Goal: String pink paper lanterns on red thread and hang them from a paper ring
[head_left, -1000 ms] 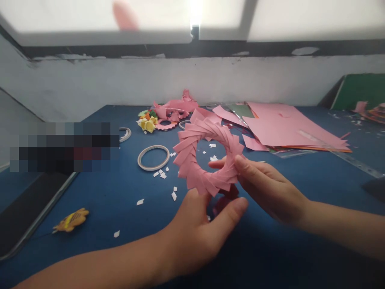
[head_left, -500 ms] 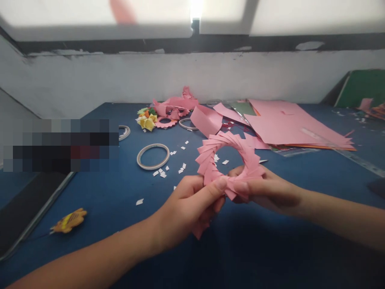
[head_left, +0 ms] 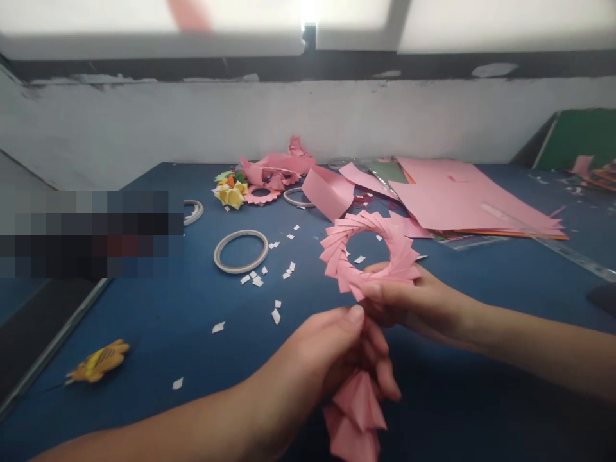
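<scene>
A ring of folded, overlapping pink paper (head_left: 399,247) is held up over the blue table, its open centre facing me. My right hand (head_left: 428,298) grips its lower right edge, thumb in front and fingers behind. Just below the ring, my left hand (head_left: 341,346) is closed, thumb against the index finger; what lies in that pinch is mostly hidden. Beneath the left fingers hangs a pleated pink paper piece (head_left: 359,410). Whether it joins the ring cannot be seen.
Two tape rolls (head_left: 240,251) (head_left: 193,213) and white scraps (head_left: 276,316) lie left of the ring. Pink sheets (head_left: 452,199) and a clear ruler (head_left: 553,247) are at the right. Paper flowers (head_left: 233,194) sit farther back. A brown-yellow item (head_left: 101,361) lies front left.
My left hand has come off the ring's lower edge and moved down and right. More of the hanging pleated paper shows. The ring has tilted slightly in my right hand.
</scene>
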Available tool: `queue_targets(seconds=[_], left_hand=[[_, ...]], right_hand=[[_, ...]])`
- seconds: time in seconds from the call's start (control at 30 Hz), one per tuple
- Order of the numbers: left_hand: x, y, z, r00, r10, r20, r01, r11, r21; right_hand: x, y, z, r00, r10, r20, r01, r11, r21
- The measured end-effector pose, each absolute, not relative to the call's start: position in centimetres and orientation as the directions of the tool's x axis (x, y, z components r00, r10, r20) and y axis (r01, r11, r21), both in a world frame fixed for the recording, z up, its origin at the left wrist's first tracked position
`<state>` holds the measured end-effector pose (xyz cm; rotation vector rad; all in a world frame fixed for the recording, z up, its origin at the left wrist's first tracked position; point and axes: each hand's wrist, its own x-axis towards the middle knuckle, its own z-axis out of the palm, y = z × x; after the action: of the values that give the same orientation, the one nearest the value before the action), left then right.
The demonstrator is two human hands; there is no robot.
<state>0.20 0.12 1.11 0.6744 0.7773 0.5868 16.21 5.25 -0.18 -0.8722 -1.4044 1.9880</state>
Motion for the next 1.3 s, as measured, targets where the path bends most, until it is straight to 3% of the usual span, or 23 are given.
queue_targets(seconds=[0.27,0.47,0.7,0.9,1.07,1.3], left_hand=[[-0.4,1.4,0.3,0.350,0.864,-0.362,-0.087,0.415,0.905],[-0.8,2.4,0.1,0.335,0.910,-0.245,0.020,0.253,0.967],[-0.9,2.1,-0.2,0.295,0.932,-0.210,0.104,0.187,0.977],[-0.6,1.8,-0.1,0.259,0.928,-0.267,0.179,0.226,0.957],[-0.6,2.2,0.2,0.360,0.854,-0.377,0.168,0.338,0.926],[-0.6,2.5,0.3,0.439,0.821,-0.365,0.166,0.326,0.931]], right_hand=[[16.3,5.6,-1.8,-0.668,0.706,-0.234,-0.053,-0.359,-0.932],[16.2,6.3,-2.6,-0.777,0.599,-0.191,-0.082,-0.398,-0.914],[16.6,6.9,-3.2,-0.778,0.607,-0.162,-0.119,-0.396,-0.911],[16.6,7.0,-3.1,-0.776,0.616,-0.137,-0.109,-0.345,-0.932],[16.6,6.9,-3.0,-0.758,0.636,-0.146,-0.070,-0.302,-0.951],[16.8,6.9,-2.7,-0.742,0.645,-0.183,-0.010,-0.283,-0.959]])
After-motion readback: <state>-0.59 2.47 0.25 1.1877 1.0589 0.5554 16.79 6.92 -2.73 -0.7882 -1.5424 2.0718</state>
